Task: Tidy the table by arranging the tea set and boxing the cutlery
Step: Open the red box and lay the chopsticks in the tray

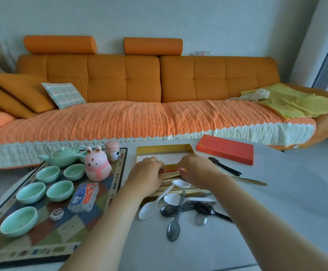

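- L hand (149,170): fingers curled round bundle of wooden chopsticks (170,174), over the open box (163,149).
- R hand (196,167): fingertips pinch same bundle from opp. side.
- Box: gold-lined, mid-table (286,202); red lid (225,151) lies just to its right.
- White spoons (148,210) & black spoons (173,229): loose heap on table at box's near edge.
- Teapot (63,156) + 5 green cups (31,192): on patterned mat (42,249), left of box, w/ pink rabbit figure (97,166).

Stretches both bare forearms forward; holds left hand (147,171) and right hand (196,169) close together, knuckles up, fingers curled on a bundle of pale wooden chopsticks (171,175).
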`<state>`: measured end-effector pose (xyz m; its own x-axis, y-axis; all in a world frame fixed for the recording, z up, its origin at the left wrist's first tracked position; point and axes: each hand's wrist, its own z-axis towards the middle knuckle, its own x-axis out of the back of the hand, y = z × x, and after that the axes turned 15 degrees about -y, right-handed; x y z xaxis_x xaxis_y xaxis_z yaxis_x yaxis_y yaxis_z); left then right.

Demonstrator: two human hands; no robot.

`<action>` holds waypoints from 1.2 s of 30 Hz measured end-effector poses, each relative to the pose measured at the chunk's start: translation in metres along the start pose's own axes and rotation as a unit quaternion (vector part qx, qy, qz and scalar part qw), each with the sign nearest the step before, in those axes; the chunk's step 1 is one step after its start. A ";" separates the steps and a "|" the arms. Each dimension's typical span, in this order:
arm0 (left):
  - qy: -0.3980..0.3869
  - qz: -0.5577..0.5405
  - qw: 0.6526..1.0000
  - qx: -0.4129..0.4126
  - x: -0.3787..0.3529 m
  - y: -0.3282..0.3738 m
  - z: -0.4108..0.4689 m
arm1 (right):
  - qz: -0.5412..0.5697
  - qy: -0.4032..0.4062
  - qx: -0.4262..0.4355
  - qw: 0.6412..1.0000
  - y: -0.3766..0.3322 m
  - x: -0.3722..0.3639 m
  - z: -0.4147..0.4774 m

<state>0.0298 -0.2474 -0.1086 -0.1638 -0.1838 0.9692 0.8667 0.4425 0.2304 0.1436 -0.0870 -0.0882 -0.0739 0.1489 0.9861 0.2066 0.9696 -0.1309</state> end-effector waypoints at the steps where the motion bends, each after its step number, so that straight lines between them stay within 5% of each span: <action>1: -0.012 0.007 1.000 0.004 -0.001 0.000 -0.001 | -0.011 -0.008 -0.004 1.000 -0.001 -0.003 -0.001; 7: -0.032 0.029 0.999 0.020 0.003 0.000 -0.003 | -0.095 0.022 0.011 0.995 -0.004 -0.007 -0.002; 14: -0.050 0.006 0.998 0.029 0.003 -0.010 -0.002 | -0.050 0.047 0.030 0.997 -0.005 -0.012 0.011; 24: 0.112 -0.037 0.993 0.028 0.016 -0.026 0.006 | 0.073 0.183 0.048 0.979 0.010 -0.002 0.032; 36: -0.026 0.031 0.999 0.020 0.000 -0.022 0.010 | 0.069 0.062 -0.114 0.989 0.030 -0.007 0.045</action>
<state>0.0059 -0.2478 -0.1130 -0.1360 -0.1095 0.9846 0.8567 0.4861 0.1723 0.1061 -0.0501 -0.1034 0.0880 0.2388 0.9671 0.4223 0.8703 -0.2534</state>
